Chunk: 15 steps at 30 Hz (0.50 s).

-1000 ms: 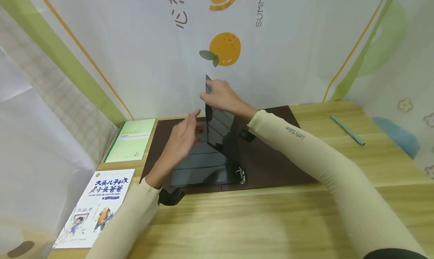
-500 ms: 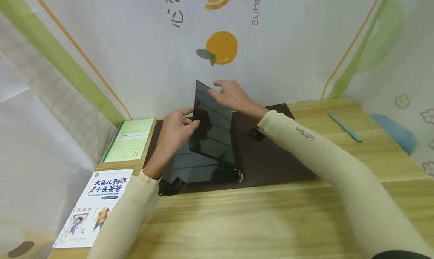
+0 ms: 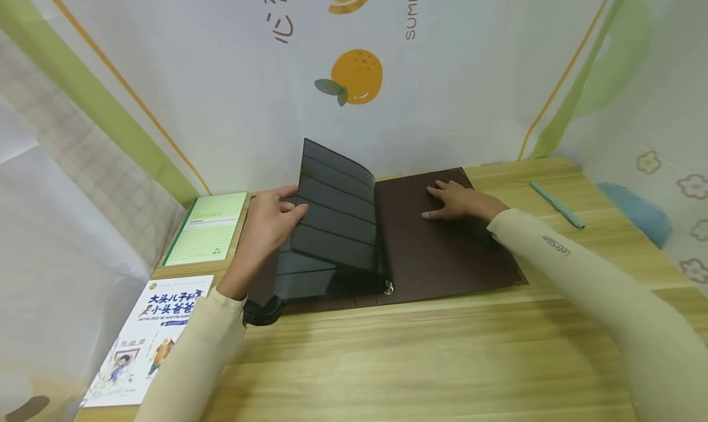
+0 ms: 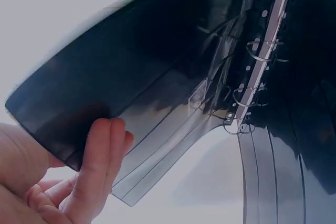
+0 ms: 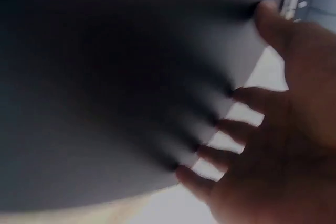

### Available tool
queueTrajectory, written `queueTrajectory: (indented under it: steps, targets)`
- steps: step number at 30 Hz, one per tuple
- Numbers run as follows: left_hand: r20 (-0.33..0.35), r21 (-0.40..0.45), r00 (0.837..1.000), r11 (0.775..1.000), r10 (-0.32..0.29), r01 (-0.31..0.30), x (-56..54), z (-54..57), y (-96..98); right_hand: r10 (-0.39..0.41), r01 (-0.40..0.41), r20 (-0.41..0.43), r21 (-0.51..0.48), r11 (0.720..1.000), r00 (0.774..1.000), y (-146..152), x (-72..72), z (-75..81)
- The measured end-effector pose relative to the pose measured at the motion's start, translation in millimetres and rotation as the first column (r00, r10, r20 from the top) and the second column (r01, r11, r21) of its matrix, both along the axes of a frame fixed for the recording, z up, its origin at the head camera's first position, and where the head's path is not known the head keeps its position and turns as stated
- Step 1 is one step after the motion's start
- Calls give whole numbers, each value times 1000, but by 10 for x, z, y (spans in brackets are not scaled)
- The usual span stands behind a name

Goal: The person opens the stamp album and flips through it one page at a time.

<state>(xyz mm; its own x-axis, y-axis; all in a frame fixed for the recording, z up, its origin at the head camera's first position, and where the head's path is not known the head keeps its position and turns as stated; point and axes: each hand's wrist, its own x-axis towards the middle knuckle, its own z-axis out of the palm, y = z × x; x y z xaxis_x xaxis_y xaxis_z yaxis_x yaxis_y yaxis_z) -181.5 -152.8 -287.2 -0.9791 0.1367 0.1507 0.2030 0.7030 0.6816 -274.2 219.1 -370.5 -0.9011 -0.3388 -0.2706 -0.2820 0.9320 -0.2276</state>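
A ring-binder album (image 3: 442, 256) with a dark brown cover lies spread on the table. Its black pocket pages (image 3: 338, 210) stand raised and slanted over the left side. At their left edge my left hand (image 3: 270, 219) pinches them between thumb and fingers. The left wrist view shows those fingers lying on the dark sheet, with metal rings (image 4: 260, 51) along the spine and more pages beyond. My right hand (image 3: 456, 201) rests on the bare inner right cover, its fingers spread. In the right wrist view the fingertips (image 5: 239, 94) touch that dark surface.
A green notebook (image 3: 207, 228) and a white picture-covered book (image 3: 149, 342) lie left of the album. A teal pen-like stick (image 3: 557, 205) lies to the right on the wooden table (image 3: 420, 360). A printed white cloth (image 3: 453, 78) hangs behind.
My left hand has taken hold of the pages and drawn them left and lower. My right hand has let go of them and moved right and down onto the cover.
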Motion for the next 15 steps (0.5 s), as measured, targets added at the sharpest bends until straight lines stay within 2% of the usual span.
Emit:
queueTrajectory:
  steps: [3, 6, 15]
  targets:
    - [7, -9, 1000, 1000, -1, 1, -4, -22, -37, 5, -2, 47, -70, 998, 999, 71, 28, -102]
    - [18, -11, 1000, 1000, -5, 5, -10, -46, -56, 0, 6, 51, -120, 993, 999, 120, 43, -174]
    - [3, -9, 999, 999, 38, -38, -26, -69, -187, -16, 24, 59, -144, 989, 998, 131, 34, -205]
